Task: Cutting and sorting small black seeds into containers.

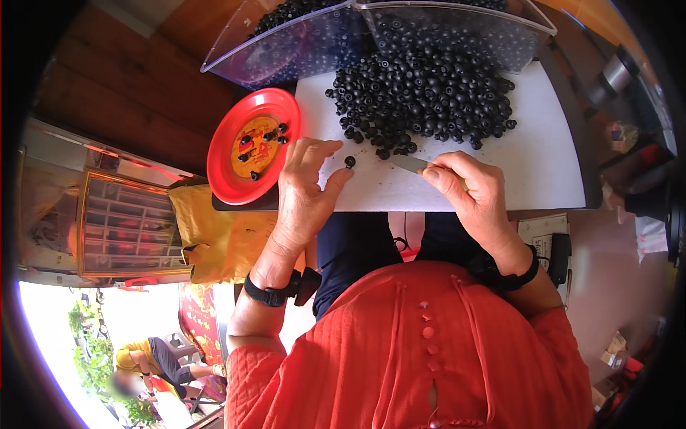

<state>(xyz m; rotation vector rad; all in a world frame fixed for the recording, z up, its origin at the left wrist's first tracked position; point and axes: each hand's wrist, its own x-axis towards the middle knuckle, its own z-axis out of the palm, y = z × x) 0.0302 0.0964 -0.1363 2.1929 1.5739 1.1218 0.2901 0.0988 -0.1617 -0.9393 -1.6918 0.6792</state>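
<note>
Bead (349, 162), single and black, is near the centre of the frame, just beside the left hand (304, 169), whose thumb and forefinger stand apart, perhaps to leave it space. Right of centre, the right hand (473, 189) is clamped on a knife (410, 164), its blade toward the bead, and the red plate (218, 159) at upper left seems placed for easy reach.

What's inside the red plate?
A few small round black pieces lie scattered in the red plate, mostly on its yellow-and-red picture. The spots right under the pieces are covered, so I can't see those.
</note>
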